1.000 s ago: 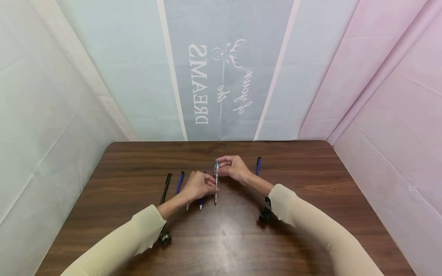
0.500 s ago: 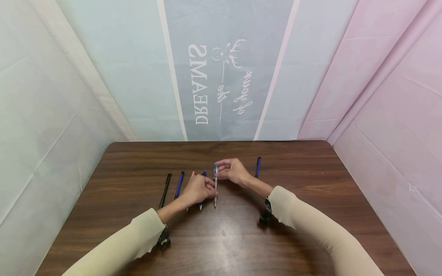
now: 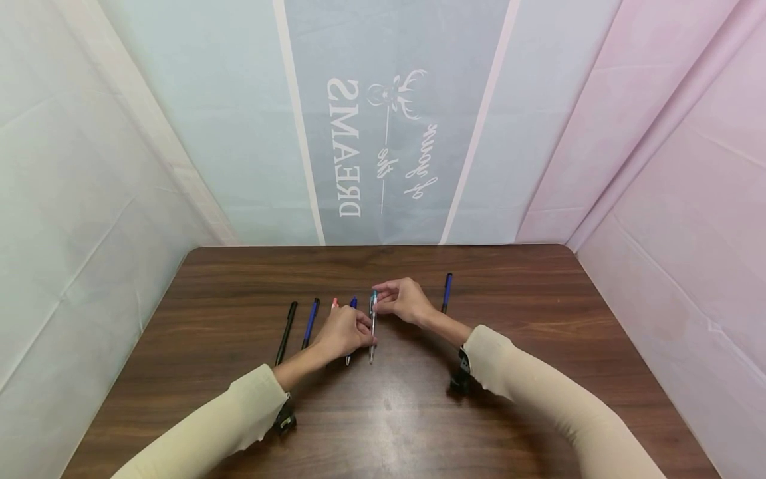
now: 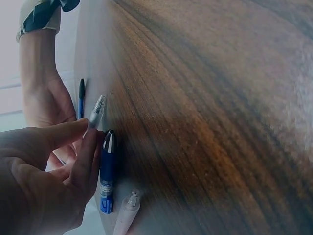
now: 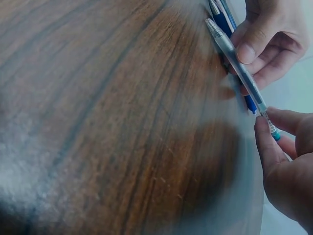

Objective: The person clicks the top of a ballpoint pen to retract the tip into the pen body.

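A clear pen with a teal end lies between both hands near the middle of the table. My left hand pinches it near the tip with thumb and fingers. At the teal end, my right hand pinches it too, as the right wrist view shows of the same clear pen. Just left of it lies a dark blue pen with a silver tip. Partly under my left hand is a pale pen with a pink end. Whether the clear pen touches the table, I cannot tell.
Further left on the brown wooden table lie a blue pen with a black end and a black pen, roughly parallel. Another blue pen lies beyond my right wrist. A printed cloth hangs behind the table's far edge.
Both hands have drawn the clear pen slightly toward the person and a little left. The pink end of the pale pen now shows above my left hand. Other pens have stayed put.
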`<state>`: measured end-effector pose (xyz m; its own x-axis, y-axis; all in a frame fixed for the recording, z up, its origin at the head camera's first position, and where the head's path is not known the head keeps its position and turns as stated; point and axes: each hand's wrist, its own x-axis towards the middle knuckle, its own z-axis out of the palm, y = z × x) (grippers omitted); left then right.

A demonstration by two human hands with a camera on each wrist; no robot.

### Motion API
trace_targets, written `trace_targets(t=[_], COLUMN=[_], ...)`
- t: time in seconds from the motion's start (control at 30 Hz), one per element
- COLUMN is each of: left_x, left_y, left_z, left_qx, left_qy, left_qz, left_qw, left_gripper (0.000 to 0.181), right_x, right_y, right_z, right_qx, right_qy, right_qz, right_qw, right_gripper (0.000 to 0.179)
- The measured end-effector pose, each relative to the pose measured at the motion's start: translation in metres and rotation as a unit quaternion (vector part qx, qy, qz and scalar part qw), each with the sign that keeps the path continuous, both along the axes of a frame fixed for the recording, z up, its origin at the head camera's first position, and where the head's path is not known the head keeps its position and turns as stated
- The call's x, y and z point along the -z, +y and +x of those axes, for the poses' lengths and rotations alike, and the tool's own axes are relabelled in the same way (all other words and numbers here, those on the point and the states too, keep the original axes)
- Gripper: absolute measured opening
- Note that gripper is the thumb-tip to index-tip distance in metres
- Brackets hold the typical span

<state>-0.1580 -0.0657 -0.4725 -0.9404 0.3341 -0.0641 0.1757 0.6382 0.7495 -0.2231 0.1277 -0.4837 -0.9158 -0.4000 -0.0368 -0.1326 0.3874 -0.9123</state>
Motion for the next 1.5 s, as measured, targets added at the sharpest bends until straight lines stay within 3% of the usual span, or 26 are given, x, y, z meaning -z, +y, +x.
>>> trace_targets(t=[0.7, 1.17, 1.5], left_x=[-0.0018, -0.002, -0.0082], left_y=[0.001, 0.0018, 0.0002], left_z=[0.0047, 0.0039, 0.0003], left_qx=[0.01, 0.003, -0.005], left_qy=[0.025, 0.022, 0.014], left_qz=[-0.02, -0.042, -0.049], left_qw=[0.9994, 0.9989, 0.9987], left_gripper=[0.034, 0.032, 0.027], right_x=[0.0074, 0.0076, 0.0032], right_y=[-0.0016, -0.0024, 0.0027], right_z=[0.0022, 0.0041, 0.0022], right_qx=[0.003, 0.006, 0.015], right_qy=[0.064, 0.096, 0.09], right_qz=[0.06, 0.079, 0.076], right_qw=[0.9962, 0.9923, 0.9929], right_gripper=[0.038, 0.034, 0.035])
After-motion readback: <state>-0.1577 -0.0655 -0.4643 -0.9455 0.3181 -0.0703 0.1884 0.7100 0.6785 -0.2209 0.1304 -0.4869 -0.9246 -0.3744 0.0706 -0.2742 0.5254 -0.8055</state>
